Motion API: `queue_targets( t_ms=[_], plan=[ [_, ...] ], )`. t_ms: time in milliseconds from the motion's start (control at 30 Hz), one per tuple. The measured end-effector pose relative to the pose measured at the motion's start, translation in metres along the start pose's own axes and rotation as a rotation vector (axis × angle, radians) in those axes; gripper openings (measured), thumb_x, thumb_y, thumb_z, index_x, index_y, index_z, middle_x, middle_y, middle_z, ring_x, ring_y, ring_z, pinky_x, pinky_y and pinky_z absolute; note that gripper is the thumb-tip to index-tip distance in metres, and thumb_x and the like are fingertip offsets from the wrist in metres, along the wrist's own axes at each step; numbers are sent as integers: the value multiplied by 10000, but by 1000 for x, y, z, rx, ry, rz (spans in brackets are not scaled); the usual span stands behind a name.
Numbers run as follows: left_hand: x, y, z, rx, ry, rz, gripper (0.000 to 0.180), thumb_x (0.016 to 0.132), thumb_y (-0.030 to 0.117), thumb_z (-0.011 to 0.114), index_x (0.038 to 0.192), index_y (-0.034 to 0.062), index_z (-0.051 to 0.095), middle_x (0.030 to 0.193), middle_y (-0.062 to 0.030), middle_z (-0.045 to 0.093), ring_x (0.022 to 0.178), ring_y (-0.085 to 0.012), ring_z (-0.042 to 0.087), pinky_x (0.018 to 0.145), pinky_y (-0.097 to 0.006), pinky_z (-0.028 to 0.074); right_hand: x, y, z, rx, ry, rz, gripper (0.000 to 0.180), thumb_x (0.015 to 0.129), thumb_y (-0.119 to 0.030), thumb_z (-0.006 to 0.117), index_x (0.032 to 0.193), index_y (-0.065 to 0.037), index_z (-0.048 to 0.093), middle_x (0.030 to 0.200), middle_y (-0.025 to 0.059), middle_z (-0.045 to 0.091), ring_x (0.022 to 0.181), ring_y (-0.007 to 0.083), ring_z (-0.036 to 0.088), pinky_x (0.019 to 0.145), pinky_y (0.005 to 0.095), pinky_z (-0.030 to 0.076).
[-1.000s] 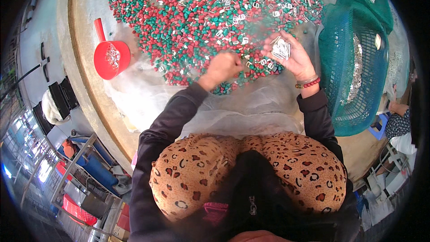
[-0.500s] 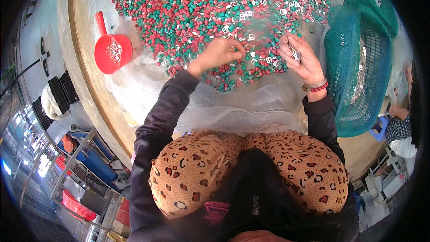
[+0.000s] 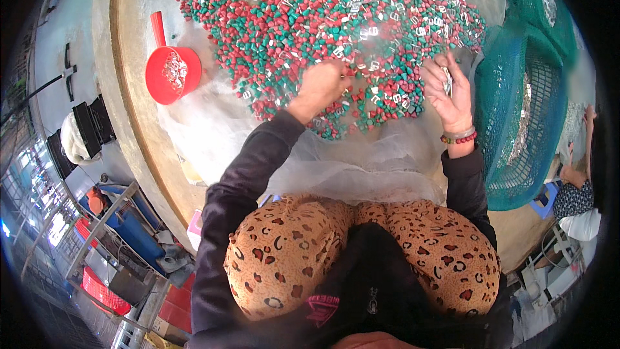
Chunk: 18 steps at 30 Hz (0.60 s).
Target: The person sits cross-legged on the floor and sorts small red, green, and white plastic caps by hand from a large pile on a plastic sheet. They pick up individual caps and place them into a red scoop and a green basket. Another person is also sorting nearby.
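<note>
A spread of small red and green angular pieces point(image 3: 258, 32) lies in front of me, with small pale metal buckle-like parts point(image 3: 368, 31) scattered among it. My left hand point(image 3: 320, 89) is over the near middle of the spread, its fingers curled and closed at the pieces. Whatever its fingertips hold is hidden. To the right, my right hand point(image 3: 450, 94) is raised with the palm partly turned up. Several small silvery metal parts point(image 3: 447, 81) sit between its thumb and curled fingers.
A red long-handled scoop point(image 3: 156, 79) with metal parts inside stands left of the spread. At the right is a teal basket point(image 3: 494, 155) with netting, holding more silvery parts. Translucent sheeting point(image 3: 361, 174) lies between the pieces and my knees. Another person's arm shows at the far right.
My left hand has shifted slightly right, its fingers curling tighter. My right hand has turned so its fingers point more upward, still holding the metal parts. The whole view has shifted a little.
</note>
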State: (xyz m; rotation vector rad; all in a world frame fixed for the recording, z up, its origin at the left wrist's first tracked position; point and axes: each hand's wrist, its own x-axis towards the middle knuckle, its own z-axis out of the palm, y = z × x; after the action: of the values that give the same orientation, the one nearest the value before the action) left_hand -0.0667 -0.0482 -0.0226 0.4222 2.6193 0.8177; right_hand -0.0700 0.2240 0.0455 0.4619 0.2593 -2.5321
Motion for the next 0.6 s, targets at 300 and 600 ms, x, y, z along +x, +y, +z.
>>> queue_targets(
  t_ms=[300, 600],
  plan=[
    [3, 16, -71, -67, 34, 35, 247, 770, 253, 711, 875, 45, 630, 752, -180, 628, 703, -357, 629, 622, -448, 476, 10, 61, -31, 196, 83, 212, 474, 940, -254, 443, 1293, 63, 438, 1296, 241, 502, 1202, 389, 486, 1050, 519, 358],
    [7, 135, -86, 29, -201, 565, 378, 724, 15, 648, 1095, 50, 586, 1167, -162, 499, 1090, -371, 492, 939, -457, 409, 25, 74, -46, -452, -85, -113, 463, 819, -52, 660, 1247, -37, 484, 1268, 104, 536, 1118, 215, 562, 952, 407, 464]
  ],
)
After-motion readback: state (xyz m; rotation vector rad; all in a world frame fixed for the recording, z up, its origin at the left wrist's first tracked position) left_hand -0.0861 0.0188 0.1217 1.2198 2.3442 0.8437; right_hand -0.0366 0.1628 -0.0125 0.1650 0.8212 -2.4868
